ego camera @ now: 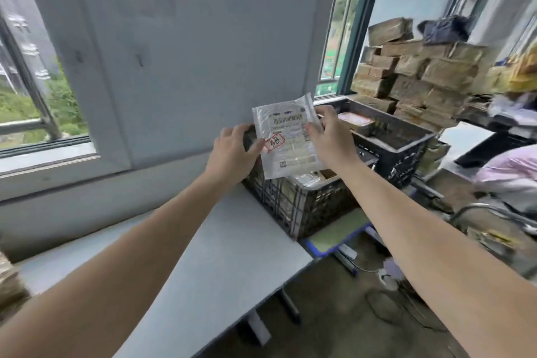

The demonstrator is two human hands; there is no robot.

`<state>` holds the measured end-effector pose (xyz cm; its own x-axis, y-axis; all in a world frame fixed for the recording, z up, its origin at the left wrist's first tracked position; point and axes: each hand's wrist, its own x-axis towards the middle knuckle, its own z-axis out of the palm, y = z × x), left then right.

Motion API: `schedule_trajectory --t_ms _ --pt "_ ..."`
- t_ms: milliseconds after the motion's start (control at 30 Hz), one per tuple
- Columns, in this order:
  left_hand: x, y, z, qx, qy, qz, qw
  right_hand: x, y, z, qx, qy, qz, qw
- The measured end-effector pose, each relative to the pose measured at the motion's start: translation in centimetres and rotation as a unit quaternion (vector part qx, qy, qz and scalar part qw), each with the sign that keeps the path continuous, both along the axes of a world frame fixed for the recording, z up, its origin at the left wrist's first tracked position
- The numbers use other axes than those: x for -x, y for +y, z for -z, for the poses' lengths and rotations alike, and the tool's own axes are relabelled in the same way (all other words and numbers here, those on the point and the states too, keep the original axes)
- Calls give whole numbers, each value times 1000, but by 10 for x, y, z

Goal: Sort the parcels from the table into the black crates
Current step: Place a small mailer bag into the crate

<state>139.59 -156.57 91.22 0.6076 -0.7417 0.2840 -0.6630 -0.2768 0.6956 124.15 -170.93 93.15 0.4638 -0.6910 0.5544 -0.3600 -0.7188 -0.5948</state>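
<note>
Both my hands hold a flat white parcel point(287, 142) with a barcode label and a red stamp, upright above the near black crate point(302, 206). My left hand point(235, 151) grips its left edge and my right hand point(328, 136) pinches its right edge. The near crate holds several parcels under the held one. A second black crate point(406, 148) stands behind it to the right, with a pinkish parcel point(354, 120) inside. The white table point(203, 256) lies below my left arm.
Stacks of brown bundled parcels point(415, 75) rise at the back right by the window. A person in a pink top point(511, 171) sits at the right. A stool with a green seat point(340, 234) carries the near crate. Cables lie on the floor point(386, 308).
</note>
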Motion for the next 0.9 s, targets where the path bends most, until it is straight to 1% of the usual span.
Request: schedule_trajectory --t_ms 167,267,533,600,633,733,800,900 --pt "33 -75 -3 -40 -32 22 998 44 -89 -4 -22 -12 42 999" --pt "41 -122 -1 -54 -58 32 996 57 -133 2 -35 -3 56 998" --pt "40 -284 18 -67 -123 60 988 68 -271 20 -35 45 56 997" --pt "39 -323 22 -72 -122 67 988 68 -311 19 -37 54 66 996" --pt "39 -350 24 -79 -121 73 987 69 -339 17 -34 62 79 994" --pt "43 -388 29 -101 -154 87 979 77 -381 17 -8 96 105 990" --pt "42 -422 34 -106 -155 95 978 81 -418 20 -4 118 123 985" --pt "48 -465 43 -117 -157 110 975 95 -468 35 3 185 147 972"
